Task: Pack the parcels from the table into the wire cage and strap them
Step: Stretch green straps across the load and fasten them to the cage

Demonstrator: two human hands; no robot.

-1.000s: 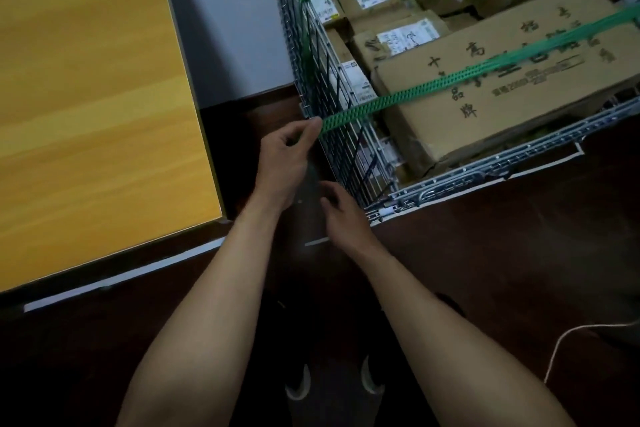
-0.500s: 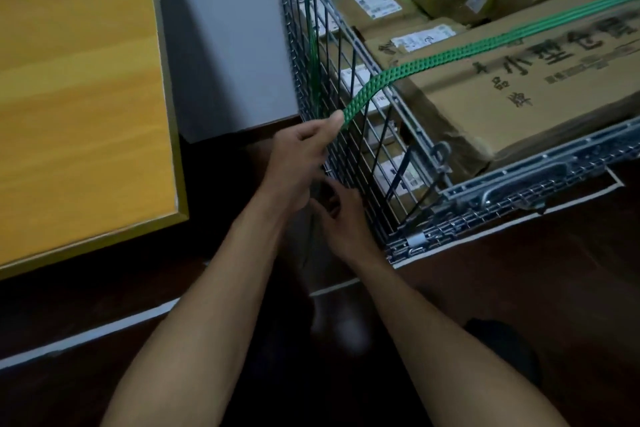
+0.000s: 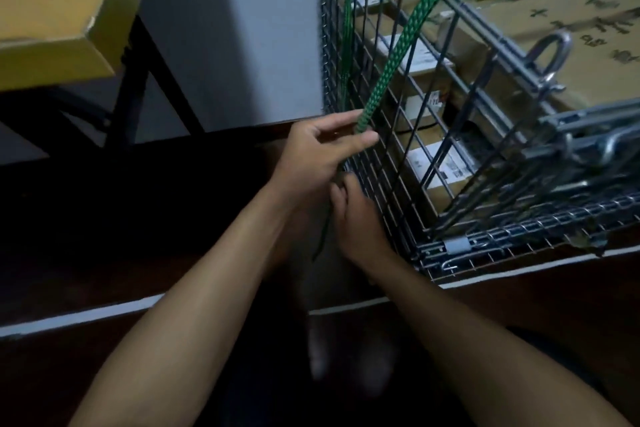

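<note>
Pinching the green strap (image 3: 391, 62) outside the wire cage (image 3: 568, 121) — left hand (image 3: 318, 149) on it.
Holding the strap's lower end between thumb and forefinger, just beside the cage's mesh side wall; from there up over the top rim and across the cardboard parcels (image 3: 588, 55) packed inside. Right hand (image 3: 360, 222) lower, against the same wall, fingers tucked under the left hand — cannot tell whether gripping anything. Yellow worktop (image 3: 52, 10) well apart, far left.
</note>
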